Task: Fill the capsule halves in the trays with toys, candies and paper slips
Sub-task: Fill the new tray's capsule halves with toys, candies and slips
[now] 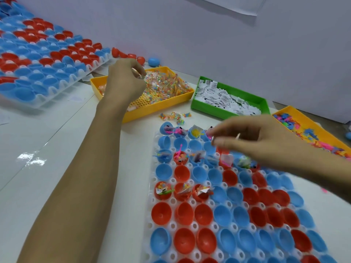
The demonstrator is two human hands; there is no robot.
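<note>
A white tray (150, 215) in front of me holds red and blue capsule halves (182, 242); several in its far rows contain toys, candy and paper slips. My left hand (125, 78) hovers over the yellow candy bin (152, 109), its curled fingers pinching a small clear candy packet (140, 74). My right hand (252, 139) reaches left across the tray's far rows, blurred, its fingertips pinching a small pink piece (209, 136) above a blue half. Whether it is a toy I cannot tell.
A green bin of paper slips (224, 109) sits beside the candy bin. A yellow bin of coloured toys (311, 130) lies at the right. A few candy packets (174, 116) lie loose on the table. A second tray of capsule halves (47, 59) fills the far left.
</note>
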